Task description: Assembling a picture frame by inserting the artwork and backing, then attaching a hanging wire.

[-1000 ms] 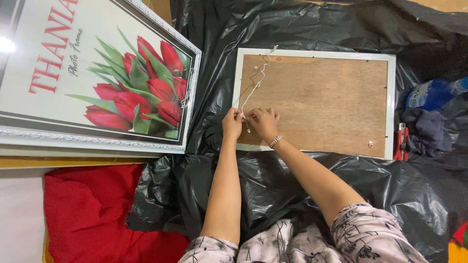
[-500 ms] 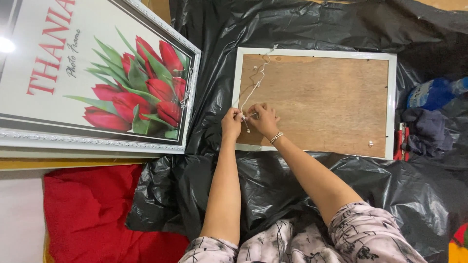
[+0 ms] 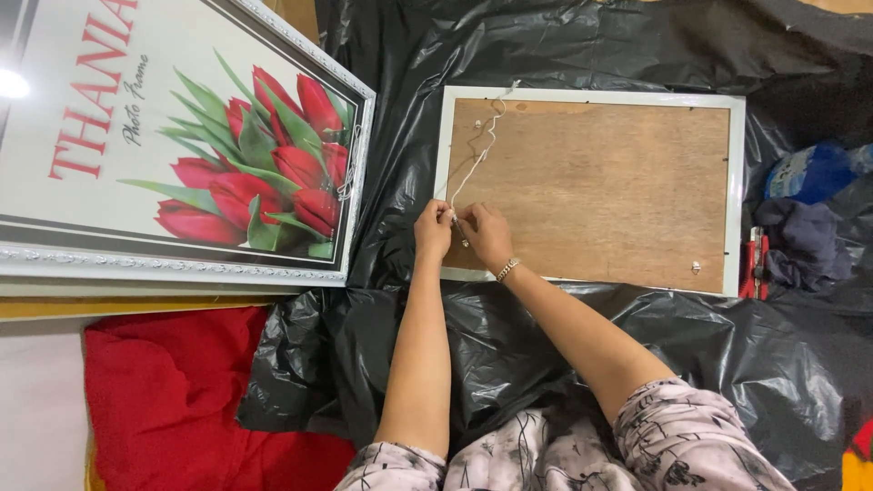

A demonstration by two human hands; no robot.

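Here both hands' fingers [image 3: 452, 216] pinch the white string [image 3: 475, 164] over the frame back [image 3: 600, 186].

Both hands meet at the lower left corner of a white picture frame [image 3: 738, 182] lying face down, its brown backing board [image 3: 600, 182] up. The left hand [image 3: 433, 229] and right hand [image 3: 488, 235] pinch a pale string [image 3: 473, 164] that runs up and away from the fingers [image 3: 452, 216]. A black plastic sheet [image 3: 582, 345] lies under them. Left of the fingers leans a framed tulip picture [image 3: 182, 145].
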